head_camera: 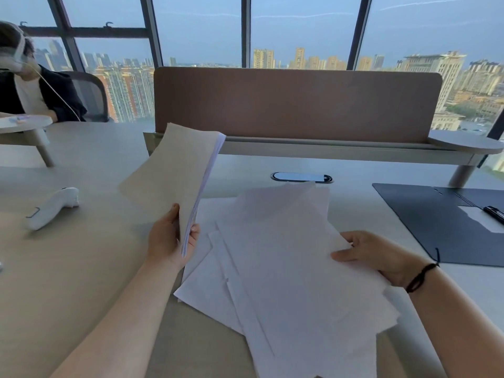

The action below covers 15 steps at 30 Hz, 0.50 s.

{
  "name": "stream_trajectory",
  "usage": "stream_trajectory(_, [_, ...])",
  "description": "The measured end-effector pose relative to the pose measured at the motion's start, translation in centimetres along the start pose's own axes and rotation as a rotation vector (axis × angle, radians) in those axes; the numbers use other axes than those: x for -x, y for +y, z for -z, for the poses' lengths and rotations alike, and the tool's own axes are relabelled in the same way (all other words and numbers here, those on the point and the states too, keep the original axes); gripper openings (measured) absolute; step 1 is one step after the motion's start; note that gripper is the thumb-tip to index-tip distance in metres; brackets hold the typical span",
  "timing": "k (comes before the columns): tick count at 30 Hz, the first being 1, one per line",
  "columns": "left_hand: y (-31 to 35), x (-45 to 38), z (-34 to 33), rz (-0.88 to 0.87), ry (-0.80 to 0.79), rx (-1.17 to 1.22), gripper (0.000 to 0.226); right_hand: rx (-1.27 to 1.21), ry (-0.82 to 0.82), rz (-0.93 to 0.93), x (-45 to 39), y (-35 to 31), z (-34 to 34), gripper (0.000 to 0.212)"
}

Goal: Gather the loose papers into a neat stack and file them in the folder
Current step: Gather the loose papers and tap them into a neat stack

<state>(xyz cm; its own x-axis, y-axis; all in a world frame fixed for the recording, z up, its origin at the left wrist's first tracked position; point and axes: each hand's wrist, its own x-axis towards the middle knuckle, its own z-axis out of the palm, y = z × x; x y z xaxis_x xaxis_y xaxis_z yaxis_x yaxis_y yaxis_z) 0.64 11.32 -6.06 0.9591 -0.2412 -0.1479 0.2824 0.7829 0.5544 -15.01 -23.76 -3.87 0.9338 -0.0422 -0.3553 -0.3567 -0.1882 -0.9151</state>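
My left hand [169, 236] grips the bottom edge of a stack of papers [180, 175] and holds it upright and tilted above the desk. Several loose white papers [286, 268] lie fanned out and overlapping on the desk in front of me. My right hand [373, 255] pinches the right edge of the top loose sheet, thumb on top. A dark blue folder [436, 222] lies open and flat at the right, with a white sheet inside and a black pen [495, 213] on it.
A white handheld controller [53, 207] lies on the desk at the left. A brown divider screen [297, 105] stands across the back, with a cable port [301, 177] before it. Another person sits at the far left by a small round shelf [24, 124].
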Motion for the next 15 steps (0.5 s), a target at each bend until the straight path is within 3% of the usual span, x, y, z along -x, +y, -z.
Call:
stream_trajectory(4, [-0.6, 0.2, -0.3, -0.027, 0.054, -0.195, 0.026, 0.078, -0.057, -0.035, 0.3, 0.1, -0.4, 0.024])
stream_trajectory(8, [-0.9, 0.4, -0.8, -0.009, 0.064, -0.195, 0.025, 0.15, -0.137, -0.088, -0.1, -0.4, -1.4, 0.025])
stream_trajectory(12, [-0.8, 0.8, -1.2, 0.025, 0.059, -0.25, 0.027, 0.07, -0.201, -0.094, -1.0, -0.5, -1.8, 0.039])
stream_trajectory(15, [-0.8, 1.1, -1.4, -0.007, 0.042, -0.355, 0.031, 0.019, -0.169, -0.007, -1.4, -0.1, -1.9, 0.022])
